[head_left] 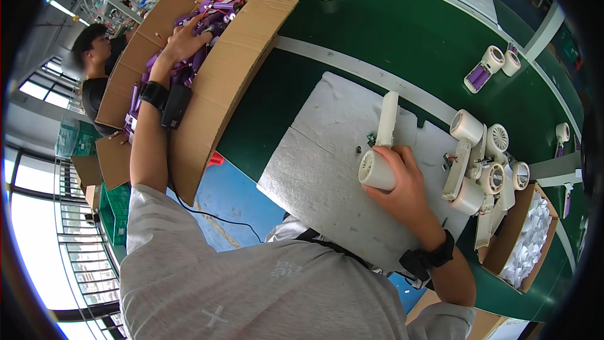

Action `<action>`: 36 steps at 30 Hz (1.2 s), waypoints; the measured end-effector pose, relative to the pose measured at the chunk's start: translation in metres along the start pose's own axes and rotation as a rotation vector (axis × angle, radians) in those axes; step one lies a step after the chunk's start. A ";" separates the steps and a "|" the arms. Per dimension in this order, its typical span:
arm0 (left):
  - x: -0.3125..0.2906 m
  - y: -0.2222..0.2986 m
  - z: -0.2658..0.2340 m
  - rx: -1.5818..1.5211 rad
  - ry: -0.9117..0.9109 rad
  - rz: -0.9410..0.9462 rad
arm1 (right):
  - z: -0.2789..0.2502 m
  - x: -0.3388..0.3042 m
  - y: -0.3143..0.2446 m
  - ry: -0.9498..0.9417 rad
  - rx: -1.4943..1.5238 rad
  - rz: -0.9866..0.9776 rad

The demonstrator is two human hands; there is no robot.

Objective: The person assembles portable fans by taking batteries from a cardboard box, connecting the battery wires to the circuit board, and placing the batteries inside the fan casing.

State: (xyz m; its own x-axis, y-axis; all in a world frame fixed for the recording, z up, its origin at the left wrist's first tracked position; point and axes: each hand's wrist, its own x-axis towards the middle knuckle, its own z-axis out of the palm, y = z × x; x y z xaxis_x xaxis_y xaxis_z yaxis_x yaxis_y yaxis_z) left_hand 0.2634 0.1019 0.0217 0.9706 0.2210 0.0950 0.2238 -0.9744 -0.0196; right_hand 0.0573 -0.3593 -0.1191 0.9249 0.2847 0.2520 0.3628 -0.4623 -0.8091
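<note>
My left hand (184, 44) is down in a cardboard box (220, 69) at the upper left, its thumb and fingers apart on a pile of purple battery packs (198, 60). Some of the fingertips are hidden among the packs. My right hand (402, 186) is wrapped round a white plastic hairdryer-shaped housing (377, 170), gripping its round head. The housing's handle points away from me over a grey foam sheet (314, 151). A small green circuit board (371, 140) shows beside the handle.
More white housings (469, 195) are heaped to the right, beside a small box of white pieces (531, 239). Several units with purple packs, one of them an open housing (481, 75), stand along the green table's (390, 31) far side. Another person (97, 69) is beyond the large box.
</note>
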 end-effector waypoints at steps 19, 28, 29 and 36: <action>0.032 -0.018 0.024 -0.195 0.049 0.428 | 0.002 0.003 0.001 -0.010 0.007 -0.040; 0.017 0.011 0.012 -0.121 -0.018 0.374 | 0.000 0.003 0.000 -0.025 0.007 -0.016; 0.017 0.009 0.012 -0.121 -0.017 0.374 | 0.000 0.002 0.000 -0.028 0.007 -0.013; 0.013 0.001 0.008 -0.362 0.004 0.452 | -0.001 0.003 0.000 -0.037 -0.004 0.004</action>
State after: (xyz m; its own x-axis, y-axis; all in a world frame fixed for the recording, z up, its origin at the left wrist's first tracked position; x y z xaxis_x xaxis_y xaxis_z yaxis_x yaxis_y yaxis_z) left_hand 0.2767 0.1042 0.0152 0.9622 -0.2201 0.1602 -0.2584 -0.9238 0.2826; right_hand 0.0598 -0.3593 -0.1181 0.9213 0.3140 0.2292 0.3600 -0.4665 -0.8080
